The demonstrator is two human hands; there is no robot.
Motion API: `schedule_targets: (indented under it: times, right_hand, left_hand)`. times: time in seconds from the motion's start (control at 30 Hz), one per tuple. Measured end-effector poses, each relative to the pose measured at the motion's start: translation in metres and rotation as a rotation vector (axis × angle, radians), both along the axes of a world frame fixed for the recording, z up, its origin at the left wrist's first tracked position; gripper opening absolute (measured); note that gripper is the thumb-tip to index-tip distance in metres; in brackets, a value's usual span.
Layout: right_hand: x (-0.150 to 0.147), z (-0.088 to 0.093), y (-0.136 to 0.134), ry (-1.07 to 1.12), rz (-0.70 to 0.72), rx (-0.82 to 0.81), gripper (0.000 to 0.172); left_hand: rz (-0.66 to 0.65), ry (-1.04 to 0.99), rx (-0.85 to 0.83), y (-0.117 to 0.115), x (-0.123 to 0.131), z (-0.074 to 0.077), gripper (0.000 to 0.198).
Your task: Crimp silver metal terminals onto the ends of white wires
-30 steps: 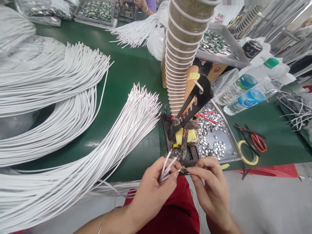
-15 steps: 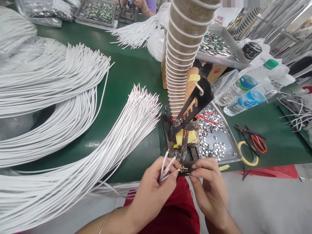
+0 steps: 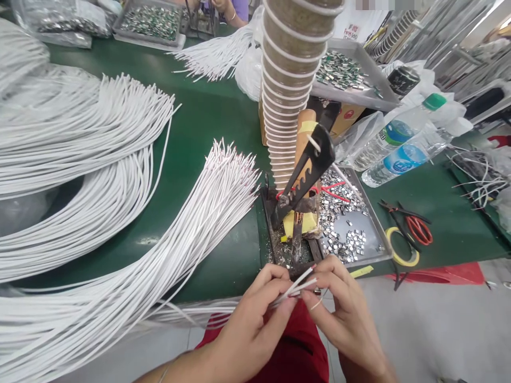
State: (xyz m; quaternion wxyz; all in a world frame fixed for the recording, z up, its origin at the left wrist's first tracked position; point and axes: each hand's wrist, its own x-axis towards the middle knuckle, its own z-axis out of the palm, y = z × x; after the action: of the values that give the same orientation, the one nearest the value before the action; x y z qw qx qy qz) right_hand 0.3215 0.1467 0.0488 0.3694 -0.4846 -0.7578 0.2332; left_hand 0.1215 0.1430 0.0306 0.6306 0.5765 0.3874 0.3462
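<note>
Green bench (image 3: 195, 125) beyond white wires (image 3: 300, 282) pinched in left hand (image 3: 261, 316), right hand (image 3: 345, 306) pinched around one end

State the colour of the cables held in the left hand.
The cables in the left hand are white; the head view shows them best.

One left hand (image 3: 255, 314) and one right hand (image 3: 343, 300) are being held at the near edge of the tabletop (image 3: 217, 114), at least two white cables (image 3: 300, 281) being gripped. Three trays (image 3: 371, 242) are being carried: one at that edge, one toward the far edge, one between. Toward the right edge, two bottles (image 3: 405, 159) and one tape roll (image 3: 404, 263) are being borne.
</note>
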Motion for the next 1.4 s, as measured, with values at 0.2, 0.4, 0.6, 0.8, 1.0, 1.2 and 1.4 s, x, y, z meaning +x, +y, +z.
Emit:
schedule_targets:
  times: [0.2,0.4,0.6,0.8,1.0,1.2,1.4]
  right_hand:
    - [-0.003,-0.006,-0.004,0.067,0.062,0.068,0.013]
    - [-0.007,-0.016,-0.008,0.085,0.087,0.180,0.024]
    - [-0.005,-0.016,-0.010,0.135,0.153,0.132,0.025]
    - [-0.003,-0.019,-0.012,0.197,0.186,0.071,0.017]
    - [0.002,-0.019,-0.011,0.150,0.165,0.075,0.022]
    - [-0.001,-0.019,-0.012,0.242,0.184,0.056,0.017]
    - [0.042,-0.023,0.012,-0.162,-0.326,0.074,0.015]
  left_hand:
    - [0.030,-0.011,-0.087,0.001,-0.003,-0.002,0.026]
    - [-0.012,-0.018,-0.067,0.003,-0.003,-0.006,0.028]
    - [-0.033,0.008,-0.006,-0.001,-0.002,-0.015,0.030]
    - [-0.065,0.004,0.005,0.001,-0.003,-0.012,0.031]
    - [-0.035,0.008,-0.056,-0.001,-0.004,-0.010,0.026]
    - [-0.040,-0.026,-0.011,-0.003,-0.003,-0.015,0.027]
    - [0.118,0.013,-0.075,-0.007,-0.008,-0.013,0.013]
